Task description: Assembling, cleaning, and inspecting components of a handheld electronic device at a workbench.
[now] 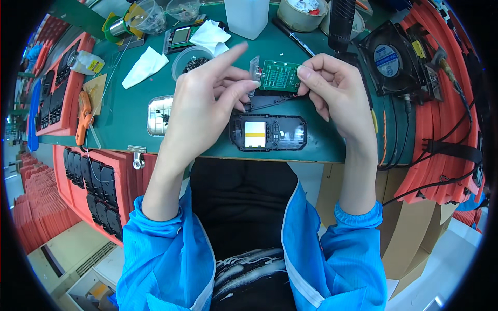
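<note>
My right hand [336, 85] pinches the right edge of a green circuit board [280, 75] between thumb and fingers, above the bench. At the board's left end a small clear plastic piece [254, 66] stands up. My left hand [205, 98] has its thumb and curled fingers closed at that piece, while its index finger points up and away. Below the board, a black device housing [290, 132] lies open side up near the bench edge, with a white panel and yellow stripe inside. Partly behind my left wrist rests a clear-and-silver rectangular part [159, 116].
A round tub of small dark parts [194, 62] and white wipes [145, 67] lie beyond my left hand. A black fan [389, 57] with cables stands right. An orange-handled tool [83, 116] and red foam trays [93, 181] are left; a clip [137, 157] grips the bench edge.
</note>
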Demonstrator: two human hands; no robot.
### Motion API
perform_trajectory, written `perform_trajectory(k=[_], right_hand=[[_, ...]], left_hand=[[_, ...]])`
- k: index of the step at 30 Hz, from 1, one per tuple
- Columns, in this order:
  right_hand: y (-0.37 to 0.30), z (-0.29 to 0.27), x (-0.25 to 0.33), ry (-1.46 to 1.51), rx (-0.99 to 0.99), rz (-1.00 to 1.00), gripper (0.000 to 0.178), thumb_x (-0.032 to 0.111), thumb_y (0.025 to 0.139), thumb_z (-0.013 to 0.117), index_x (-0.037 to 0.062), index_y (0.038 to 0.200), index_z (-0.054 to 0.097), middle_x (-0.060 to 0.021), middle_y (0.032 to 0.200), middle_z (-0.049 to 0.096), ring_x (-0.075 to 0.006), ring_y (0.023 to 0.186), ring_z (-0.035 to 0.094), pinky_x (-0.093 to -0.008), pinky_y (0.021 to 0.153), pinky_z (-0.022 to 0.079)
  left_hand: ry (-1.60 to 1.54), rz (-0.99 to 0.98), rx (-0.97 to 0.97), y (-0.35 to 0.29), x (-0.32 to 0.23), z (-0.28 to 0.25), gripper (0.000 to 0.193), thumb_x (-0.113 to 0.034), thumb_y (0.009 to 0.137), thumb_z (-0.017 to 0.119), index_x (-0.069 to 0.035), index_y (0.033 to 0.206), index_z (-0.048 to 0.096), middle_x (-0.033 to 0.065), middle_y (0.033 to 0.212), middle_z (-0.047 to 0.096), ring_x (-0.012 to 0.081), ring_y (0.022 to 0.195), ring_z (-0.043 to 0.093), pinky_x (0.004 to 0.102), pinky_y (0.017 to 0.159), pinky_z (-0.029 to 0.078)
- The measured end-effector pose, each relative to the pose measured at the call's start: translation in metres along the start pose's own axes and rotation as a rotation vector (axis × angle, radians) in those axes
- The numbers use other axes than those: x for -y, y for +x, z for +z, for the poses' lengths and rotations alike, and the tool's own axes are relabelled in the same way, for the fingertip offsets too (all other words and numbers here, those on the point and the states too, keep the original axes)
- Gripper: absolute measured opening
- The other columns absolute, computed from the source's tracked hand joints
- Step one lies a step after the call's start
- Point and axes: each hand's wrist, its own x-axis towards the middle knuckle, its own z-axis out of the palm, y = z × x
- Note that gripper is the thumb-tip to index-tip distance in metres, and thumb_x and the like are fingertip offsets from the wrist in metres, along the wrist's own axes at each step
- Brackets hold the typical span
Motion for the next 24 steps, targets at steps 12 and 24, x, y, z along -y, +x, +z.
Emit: perform_trajectory(k=[12, 24], right_hand=[[-0.02, 0.006, -0.006, -0.21, -0.059, -0.271, 0.014, 0.008, 0.103, 0.069, -0.0042, 0.107, 0.071, -0.0092, 0.09, 0.074, -0.0128, 0.077, 0.073, -0.0223, 0.067, 0.057], [-0.028, 0.007, -0.021, -0.441, -0.182, -0.585, 0.012, 0.003, 0.092, 0.078, -0.0016, 0.103, 0.075, -0.0108, 0.087, 0.075, -0.0169, 0.078, 0.076, -0.0255, 0.069, 0.059]], left_hand=[[0.056, 0.008, 0.238, 0.005, -0.008, -0.015, 0.027, -0.016, 0.102, 0.071, 0.005, 0.118, 0.076, 0.0105, 0.088, 0.076, 0.0113, 0.076, 0.071, 0.0259, 0.069, 0.058], [0.079, 0.01, 0.442, 0.012, -0.013, -0.021, 0.024, -0.011, 0.099, 0.073, 0.004, 0.118, 0.079, 0.0113, 0.098, 0.075, 0.012, 0.086, 0.068, 0.0254, 0.078, 0.056]])
